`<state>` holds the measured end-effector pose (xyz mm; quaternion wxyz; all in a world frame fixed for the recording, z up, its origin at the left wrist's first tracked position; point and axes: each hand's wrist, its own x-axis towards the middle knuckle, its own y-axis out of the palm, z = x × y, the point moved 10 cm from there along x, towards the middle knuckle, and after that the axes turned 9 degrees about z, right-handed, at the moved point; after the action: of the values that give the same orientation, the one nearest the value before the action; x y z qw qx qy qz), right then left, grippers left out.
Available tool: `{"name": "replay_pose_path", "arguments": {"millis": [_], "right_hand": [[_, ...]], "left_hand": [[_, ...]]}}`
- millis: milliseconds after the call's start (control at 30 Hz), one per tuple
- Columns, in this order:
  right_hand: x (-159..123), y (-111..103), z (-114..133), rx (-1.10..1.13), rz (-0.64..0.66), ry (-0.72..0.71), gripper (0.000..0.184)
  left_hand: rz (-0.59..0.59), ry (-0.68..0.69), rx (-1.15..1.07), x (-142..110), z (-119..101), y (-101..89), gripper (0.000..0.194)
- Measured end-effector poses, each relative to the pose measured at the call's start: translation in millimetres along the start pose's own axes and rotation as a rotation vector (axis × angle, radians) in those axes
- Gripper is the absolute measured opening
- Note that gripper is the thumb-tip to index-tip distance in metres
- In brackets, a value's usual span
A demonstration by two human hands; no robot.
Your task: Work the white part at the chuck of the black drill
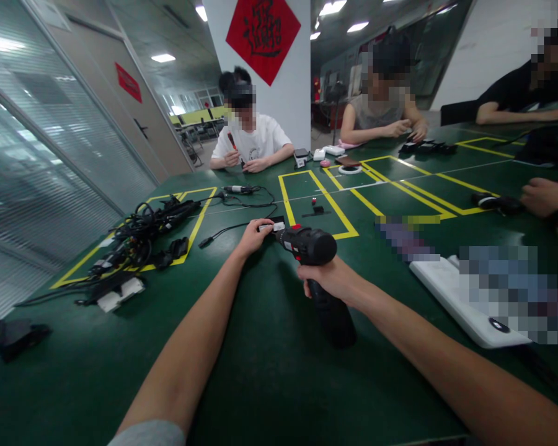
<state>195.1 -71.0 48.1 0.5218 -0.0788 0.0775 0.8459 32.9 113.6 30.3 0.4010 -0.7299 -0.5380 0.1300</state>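
Note:
My right hand point(332, 279) is wrapped around the grip of a black cordless drill point(317, 244) with red accents. Its chuck points forward and left. At the drill's tip lies a small black device with a white label point(277, 225), held on the green table by my left hand point(253, 236), whose fingers are closed over its left side. The bit's exact contact with the device is too small to make out. A black cable with a plug point(207, 242) runs beside my left hand. Beyond the drill sits a small black part point(318, 209).
Tangled black cables and adapters point(144, 238) lie at left, with a black-and-white piece point(121, 294) nearer. A white device point(465, 303) stands at right. Yellow tape point(348, 235) marks the table point(260, 371). Several people sit around it; one across holds a red-handled tool point(232, 140).

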Motion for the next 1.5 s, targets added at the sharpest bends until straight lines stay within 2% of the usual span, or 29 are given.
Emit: {"name": "replay_pose_path", "arguments": {"millis": [900, 1500], "right_hand": [[4.4, -0.5, 0.3, -0.003, 0.023, -0.075, 0.008], [2.6, -0.9, 0.4, -0.058, 0.016, -0.029, 0.004]], "left_hand": [[0.026, 0.003, 0.002, 1.0, 1.4, 2.2, 0.030], [-0.008, -0.026, -0.051, 3.2, 12.4, 2.5, 0.030]]}}
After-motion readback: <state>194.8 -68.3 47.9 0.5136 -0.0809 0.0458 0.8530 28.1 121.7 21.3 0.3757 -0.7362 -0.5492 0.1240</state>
